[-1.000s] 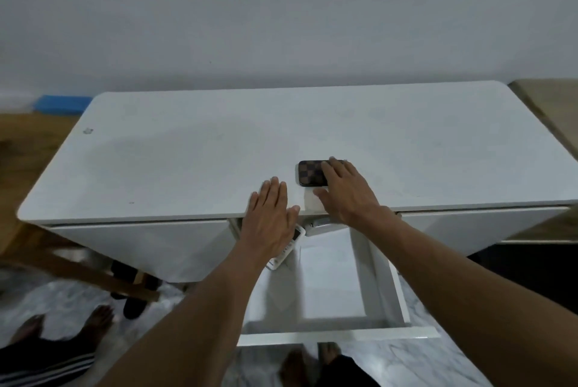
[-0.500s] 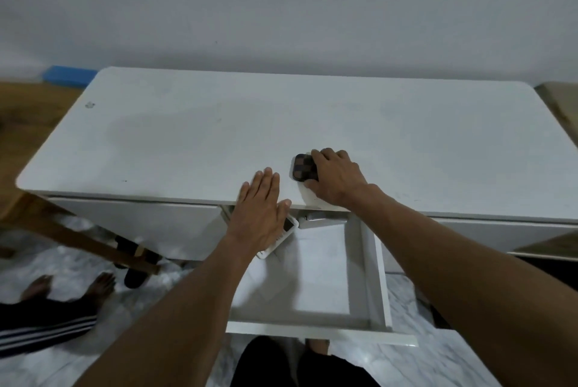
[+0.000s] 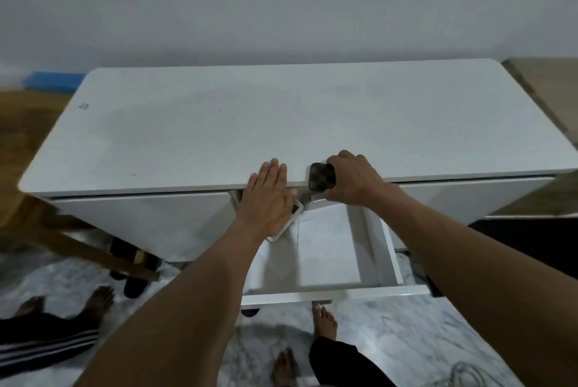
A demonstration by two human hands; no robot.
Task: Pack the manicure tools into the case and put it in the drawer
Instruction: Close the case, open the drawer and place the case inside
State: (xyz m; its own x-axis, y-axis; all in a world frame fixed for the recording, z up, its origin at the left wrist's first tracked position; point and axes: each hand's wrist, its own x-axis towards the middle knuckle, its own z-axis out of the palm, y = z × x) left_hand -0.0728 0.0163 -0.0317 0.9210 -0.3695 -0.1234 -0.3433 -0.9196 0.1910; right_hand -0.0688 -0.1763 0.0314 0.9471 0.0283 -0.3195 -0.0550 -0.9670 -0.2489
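Note:
A small dark checkered manicure case (image 3: pixel 321 177), closed, is tilted at the front edge of the white table (image 3: pixel 219 123). My right hand (image 3: pixel 355 181) grips it from the right, fingers curled over its far side. My left hand (image 3: pixel 269 197) lies flat with straight fingers on the table's front edge, just left of the case. Below both hands the white drawer (image 3: pixel 331 249) is pulled out, with a white remote-like device (image 3: pixel 287 222) at its back left, partly hidden under my left hand.
A wooden chair leg (image 3: pixel 93 253) and dark shoes (image 3: pixel 131 264) are under the table's left side. Another person's bare feet (image 3: pixel 97 300) are at lower left. My own feet (image 3: pixel 325 319) stand on the marble floor below the drawer front. A cable (image 3: pixel 463 374) lies at lower right.
My right hand closed around the case and drew it from the tabletop to the front edge, tilting it over the drawer. My left hand stayed flat on the edge.

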